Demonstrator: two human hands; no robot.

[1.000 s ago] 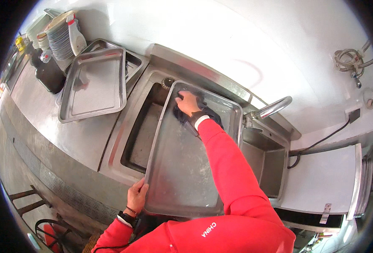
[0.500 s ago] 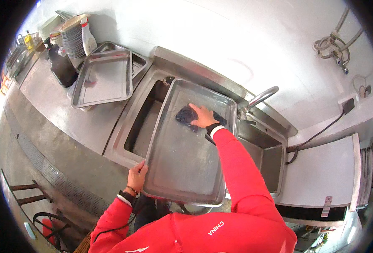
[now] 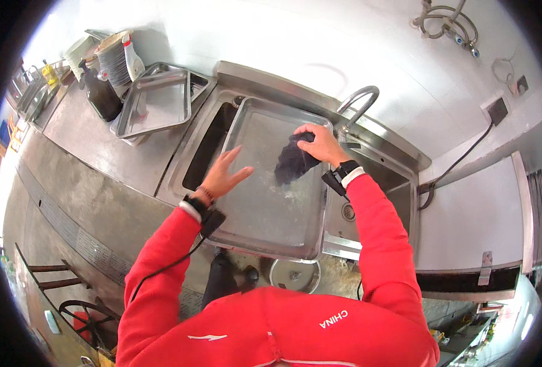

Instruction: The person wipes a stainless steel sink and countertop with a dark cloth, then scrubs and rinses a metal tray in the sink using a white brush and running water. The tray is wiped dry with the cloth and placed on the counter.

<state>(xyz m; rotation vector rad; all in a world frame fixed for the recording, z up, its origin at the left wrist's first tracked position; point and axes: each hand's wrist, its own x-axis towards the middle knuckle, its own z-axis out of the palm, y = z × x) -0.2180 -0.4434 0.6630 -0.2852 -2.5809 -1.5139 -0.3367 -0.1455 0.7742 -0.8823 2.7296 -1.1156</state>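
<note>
A large rectangular metal tray (image 3: 265, 214) lies across the steel double sink, resting over its basins. Over the tray's right part, my right hand (image 3: 321, 145) grips a dark cloth (image 3: 293, 164), which hangs bunched below the fingers. My left hand (image 3: 220, 174) is above the tray's left side with its fingers spread, holding nothing. Whether its palm touches the tray I cannot tell.
A curved faucet (image 3: 362, 104) rises behind the sink (image 3: 182, 165). On the left counter stand stacked trays (image 3: 154, 104), a dark spray bottle (image 3: 101, 95), a white spray bottle (image 3: 132, 61) and piled plates (image 3: 113, 61). A round metal basin (image 3: 295, 275) sits on the floor.
My left hand has let go of the tray's near left edge and moved up over the tray, fingers spread. My right hand has lifted the cloth, gathering it toward the right.
</note>
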